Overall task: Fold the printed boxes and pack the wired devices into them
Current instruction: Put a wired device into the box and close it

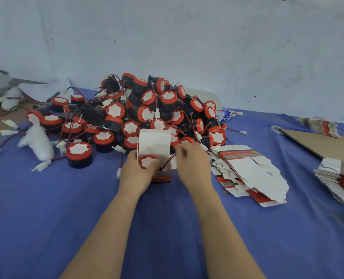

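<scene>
A folded printed box (163,175) stands open on the blue cloth, its white lid flap (155,142) raised. My left hand (136,172) grips a red-and-black wired device (147,161) at the box mouth, its red wire trailing over the box edge. My right hand (193,165) is at the box's right side, fingers curled near the wire; blur hides whether it pinches anything. Behind lies a large pile of the same devices (147,109). A stack of flat printed boxes (247,172) sits to the right.
A second stack of flat boxes (340,182) lies at the far right beside a cardboard sheet (320,143). A water bottle (226,114) lies behind the pile. White packing wads (38,141) and loose connectors sit on the left. A wall closes the back.
</scene>
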{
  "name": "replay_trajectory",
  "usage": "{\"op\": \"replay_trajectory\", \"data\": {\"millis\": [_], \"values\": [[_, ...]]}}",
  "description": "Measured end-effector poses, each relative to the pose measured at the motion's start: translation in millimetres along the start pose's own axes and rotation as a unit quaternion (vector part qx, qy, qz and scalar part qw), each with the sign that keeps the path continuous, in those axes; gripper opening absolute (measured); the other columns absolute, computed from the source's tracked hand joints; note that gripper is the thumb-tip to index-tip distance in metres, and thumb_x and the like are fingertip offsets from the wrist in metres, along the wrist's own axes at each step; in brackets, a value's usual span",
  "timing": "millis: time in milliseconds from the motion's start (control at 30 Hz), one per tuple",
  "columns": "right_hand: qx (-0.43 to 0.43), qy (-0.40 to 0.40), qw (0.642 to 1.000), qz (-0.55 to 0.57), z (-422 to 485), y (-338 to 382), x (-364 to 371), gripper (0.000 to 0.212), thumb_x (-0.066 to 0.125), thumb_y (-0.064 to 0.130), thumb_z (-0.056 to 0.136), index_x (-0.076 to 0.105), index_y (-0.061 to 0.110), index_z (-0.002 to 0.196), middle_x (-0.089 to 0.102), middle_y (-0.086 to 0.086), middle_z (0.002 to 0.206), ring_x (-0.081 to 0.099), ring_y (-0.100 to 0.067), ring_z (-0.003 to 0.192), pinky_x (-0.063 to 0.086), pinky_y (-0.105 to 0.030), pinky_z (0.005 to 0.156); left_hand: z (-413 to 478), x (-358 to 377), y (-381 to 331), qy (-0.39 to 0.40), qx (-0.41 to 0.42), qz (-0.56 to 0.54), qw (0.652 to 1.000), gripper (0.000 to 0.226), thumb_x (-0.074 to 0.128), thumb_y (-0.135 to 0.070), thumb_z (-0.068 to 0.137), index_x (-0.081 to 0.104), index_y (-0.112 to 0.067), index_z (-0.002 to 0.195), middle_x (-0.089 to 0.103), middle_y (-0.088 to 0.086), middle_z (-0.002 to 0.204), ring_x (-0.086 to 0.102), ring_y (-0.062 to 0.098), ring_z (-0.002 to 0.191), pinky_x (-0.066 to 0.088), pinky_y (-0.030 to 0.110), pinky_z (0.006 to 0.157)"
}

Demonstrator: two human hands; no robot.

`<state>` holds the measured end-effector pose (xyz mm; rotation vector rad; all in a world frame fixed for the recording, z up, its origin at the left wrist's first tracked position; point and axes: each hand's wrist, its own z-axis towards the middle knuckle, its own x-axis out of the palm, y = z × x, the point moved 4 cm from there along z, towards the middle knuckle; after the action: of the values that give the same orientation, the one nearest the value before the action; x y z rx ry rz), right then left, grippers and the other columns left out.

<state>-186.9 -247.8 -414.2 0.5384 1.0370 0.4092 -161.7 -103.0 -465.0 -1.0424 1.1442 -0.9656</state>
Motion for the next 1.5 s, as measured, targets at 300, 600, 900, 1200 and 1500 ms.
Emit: {"op": "replay_trajectory", "data": {"millis": [300, 600, 900, 1200, 1500], "values": [[0.070, 0.077, 0.988, -0.115, 22.3, -16.1, -11.6, 0.032, 0.046, -0.004, 0.086, 0.071, 0.008, 0.102, 0.068, -0.013, 0.103, 0.062, -0.032, 0.092, 0.054, -0.037, 0.079, 2.4, 2.8, 1.1, -0.025, -0.006, 0.032, 0.999, 0.048, 0.066, -0.029, 0.087, 0.046, -0.019, 0.129, 0.046, -0.012, 0.097, 0.044, 0.011, 0.092, 0.036, 0.021, 0.062], [0.000, -0.055, 0.987, 0.149, 7.7, 6.7, 15.0, 0.029, 0.064, 0.021, 0.091, 0.056, 0.014, 0.117, 0.056, 0.003, 0.105, 0.058, -0.011, 0.091, 0.046, -0.015, 0.075, 1.2, 3.8, 1.3, -0.023, 0.000, 0.035, 0.999, 0.047, 0.065, -0.031, 0.088, 0.046, -0.020, 0.129, 0.053, -0.009, 0.107, 0.045, 0.009, 0.093, 0.032, 0.013, 0.058], [0.034, -0.137, 0.962, 0.235, 8.2, 2.5, 3.4, 0.044, 0.055, 0.002, 0.091, 0.048, 0.020, 0.130, 0.050, 0.008, 0.118, 0.055, 0.003, 0.088, 0.047, -0.011, 0.080, 1.1, 4.7, 0.3, -0.018, 0.000, 0.035, 0.999, 0.047, 0.066, -0.030, 0.088, 0.046, -0.020, 0.129, 0.052, -0.009, 0.107, 0.044, 0.009, 0.094, 0.035, 0.019, 0.066], [-0.009, -0.115, 0.993, -0.013, 11.9, -7.9, -9.9, 0.024, 0.054, 0.011, 0.095, 0.069, 0.018, 0.113, 0.054, 0.001, 0.106, 0.045, -0.017, 0.102, 0.037, -0.024, 0.076, -0.4, 3.4, -1.8, -0.019, -0.005, 0.058, 0.998, 0.048, 0.066, -0.033, 0.088, 0.046, -0.020, 0.129, 0.057, -0.003, 0.120, 0.042, 0.009, 0.097, 0.032, 0.018, 0.067], [-0.047, 0.047, 0.990, 0.122, -0.8, 18.2, -1.0, 0.018, 0.057, 0.014, 0.088, 0.071, 0.011, 0.099, 0.067, 0.004, 0.089, 0.061, -0.012, 0.086, 0.044, -0.012, 0.071, -0.8, 3.8, -3.7, -0.010, 0.003, 0.063, 0.998, 0.048, 0.064, -0.034, 0.089, 0.045, -0.017, 0.130, 0.059, 0.001, 0.123, 0.053, 0.018, 0.106, 0.038, 0.024, 0.074]]}}
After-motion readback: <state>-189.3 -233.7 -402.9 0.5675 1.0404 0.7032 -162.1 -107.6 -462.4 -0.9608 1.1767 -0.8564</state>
